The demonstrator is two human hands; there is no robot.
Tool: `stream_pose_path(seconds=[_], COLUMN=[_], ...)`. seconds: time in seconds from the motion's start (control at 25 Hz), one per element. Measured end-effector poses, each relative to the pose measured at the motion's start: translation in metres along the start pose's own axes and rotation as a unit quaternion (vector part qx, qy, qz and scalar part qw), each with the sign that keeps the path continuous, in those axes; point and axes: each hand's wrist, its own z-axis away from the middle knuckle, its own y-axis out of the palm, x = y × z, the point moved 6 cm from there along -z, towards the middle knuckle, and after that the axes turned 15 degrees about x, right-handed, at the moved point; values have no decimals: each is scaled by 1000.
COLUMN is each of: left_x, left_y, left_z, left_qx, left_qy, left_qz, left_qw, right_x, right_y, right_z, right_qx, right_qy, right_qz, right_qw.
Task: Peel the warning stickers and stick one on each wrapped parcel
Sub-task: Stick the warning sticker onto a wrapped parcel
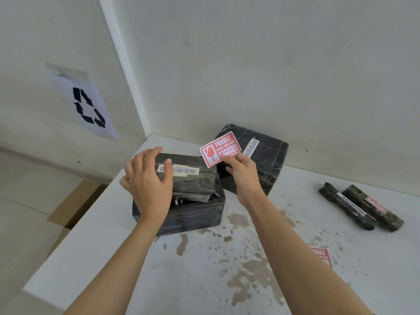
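Note:
My right hand [242, 170] pinches a red FRAGILE sticker [220, 149] by its lower edge and holds it in the air above the parcels. A black wrapped parcel [195, 178] with a barcode label lies on top of a larger black parcel [193, 217]. Over the left end of that top parcel hovers my left hand [147, 178], fingers spread and holding nothing. Behind stands another black wrapped box [266, 155] with a barcode label. Two long black wrapped rolls [361, 206] lie at the right; one bears a red sticker.
The white table [113, 246] is stained brown in the middle. Another red sticker sheet [322, 255] lies at the right, partly hidden by my right forearm. An open cardboard box [75, 203] sits on the floor to the left. A recycling sign [88, 108] hangs on the wall.

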Motion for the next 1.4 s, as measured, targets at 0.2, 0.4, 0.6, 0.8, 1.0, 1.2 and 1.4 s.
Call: stream_pose_path(seconds=[0.2, 0.4, 0.6, 0.8, 1.0, 1.2, 1.4], left_x=[50, 21, -55, -113, -129, -87, -25], left_y=[19, 22, 40, 72, 105, 134, 132], left_z=[-17, -8, 15, 67, 124, 166, 181], left_qx=[167, 160, 177, 216, 234, 265, 264], left_qy=[-184, -162, -88, -57, -50, -74, -126], left_qz=[86, 222, 259, 279, 279, 266, 249], left_qw=[965, 948, 945, 934, 930, 924, 923], right_x=[-19, -14, 2, -1, -34, -85, -123], right_y=[18, 10, -55, -123, -167, -171, -133], right_z=[-2, 10, 50, 112, 151, 169, 164], right_qx=[-18, -42, -118, -181, -212, -228, -205], right_qy=[24, 25, -7, -20, 10, 69, 104], right_qz=[-6, -32, -46, -35, -15, -8, 3], right_qw=[1000, 998, 992, 983, 977, 971, 973])
